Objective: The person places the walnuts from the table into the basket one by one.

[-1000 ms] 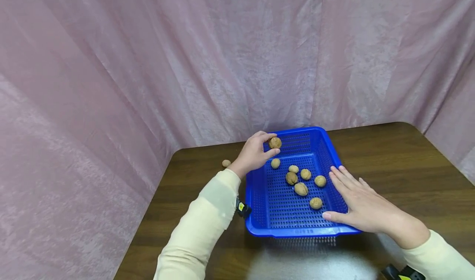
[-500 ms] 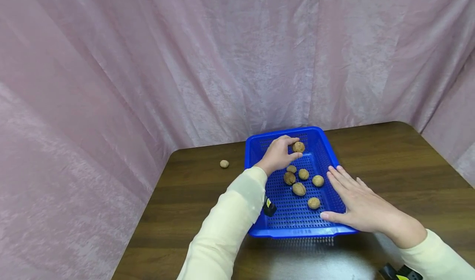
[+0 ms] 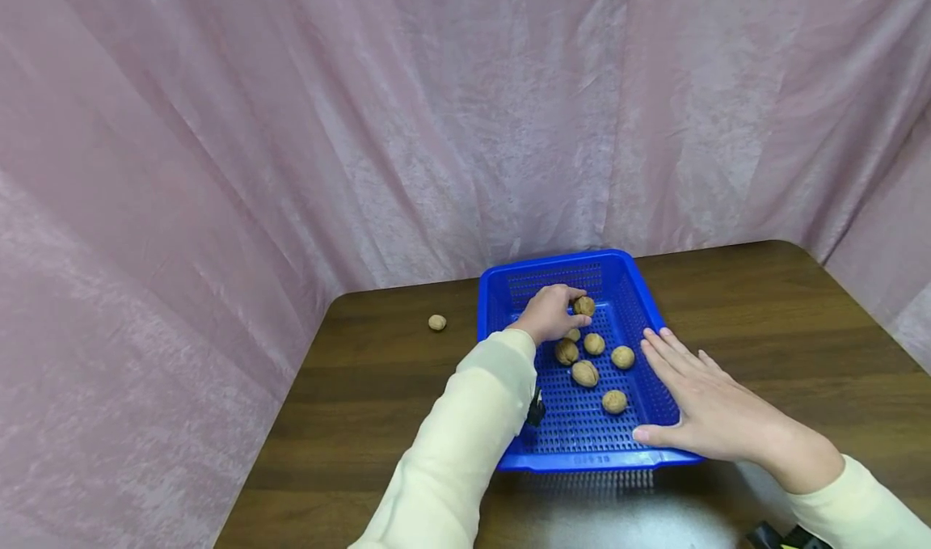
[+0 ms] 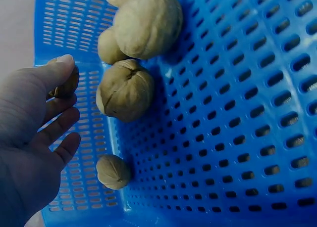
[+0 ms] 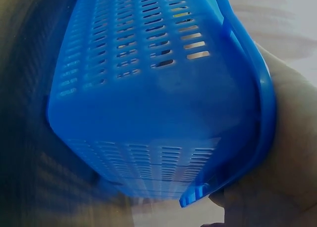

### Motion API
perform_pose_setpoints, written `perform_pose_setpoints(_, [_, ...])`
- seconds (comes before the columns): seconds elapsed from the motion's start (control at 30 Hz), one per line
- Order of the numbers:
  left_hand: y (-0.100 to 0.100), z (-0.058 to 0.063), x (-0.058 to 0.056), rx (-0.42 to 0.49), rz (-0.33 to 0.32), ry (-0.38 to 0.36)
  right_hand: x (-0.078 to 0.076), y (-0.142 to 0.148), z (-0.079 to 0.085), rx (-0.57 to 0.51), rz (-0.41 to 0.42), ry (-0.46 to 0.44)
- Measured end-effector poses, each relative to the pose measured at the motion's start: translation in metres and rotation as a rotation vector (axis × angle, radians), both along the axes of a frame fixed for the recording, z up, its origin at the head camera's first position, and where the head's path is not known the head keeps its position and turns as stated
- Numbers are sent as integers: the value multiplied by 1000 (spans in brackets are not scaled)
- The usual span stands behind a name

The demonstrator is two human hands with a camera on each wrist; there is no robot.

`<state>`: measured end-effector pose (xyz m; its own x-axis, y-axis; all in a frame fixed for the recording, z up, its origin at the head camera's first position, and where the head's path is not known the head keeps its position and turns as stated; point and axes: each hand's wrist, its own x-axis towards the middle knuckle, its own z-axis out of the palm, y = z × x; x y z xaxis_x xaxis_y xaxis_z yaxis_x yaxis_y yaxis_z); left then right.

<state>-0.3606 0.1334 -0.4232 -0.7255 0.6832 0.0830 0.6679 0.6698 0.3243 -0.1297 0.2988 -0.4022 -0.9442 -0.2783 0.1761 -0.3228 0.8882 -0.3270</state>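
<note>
In the head view, a blue perforated plastic basket [image 3: 596, 459] stands on the table with several walnuts inside, such as one large walnut [image 3: 585, 373]. My left hand [image 3: 545, 314] reaches into its far half and pinches a walnut [image 3: 584, 306] between thumb and fingers. The left wrist view has the same held walnut [image 4: 69, 84] partly covered by the thumb, while the other fingers are loosely bent. My right hand [image 3: 716, 407] rests on the basket's right rim with its fingers straight and the thumb spread. Its palm side [image 5: 292, 143] lies along the rim in the right wrist view.
A lone walnut [image 3: 437, 323] lies on the brown wooden table [image 3: 349, 420] left of the basket. Pink curtains [image 3: 465, 128] hang behind the table and along its sides.
My left hand has carried its walnut from the basket's left rim rightward over the inside, then slightly lower and nearer. The right hand has stayed on the right rim.
</note>
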Motion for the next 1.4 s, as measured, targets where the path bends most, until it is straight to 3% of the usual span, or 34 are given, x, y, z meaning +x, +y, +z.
perform_pose_setpoints(0.37, [6,-9,3,-128,0,19,-1,5,-3,-8,36,22])
perform_pose_setpoints(0.57, [3,-7,3,-127,2,-20,-2,3,-4,-4,42,28])
perform_pose_setpoints(0.73, [-2,7,3,-25,-7,-51,-3,2,-3,-4,38,17])
perform_pose_setpoints(0.87, [-10,34,5,104,-9,-92,-4,3,-2,-6,34,-3])
perform_pose_setpoints(1.03, [-31,70,0,182,20,-83,-5,6,0,-7,30,-4])
perform_pose_setpoints(1.17, [-60,87,-11,213,71,-24,-5,7,0,-15,28,2])
perform_pose_setpoints(1.3, [-98,89,-27,250,149,0,-4,8,-1,-19,21,4])
perform_pose_setpoints(1.4, [-129,80,-37,276,218,-41,-4,10,-3,-16,18,5])
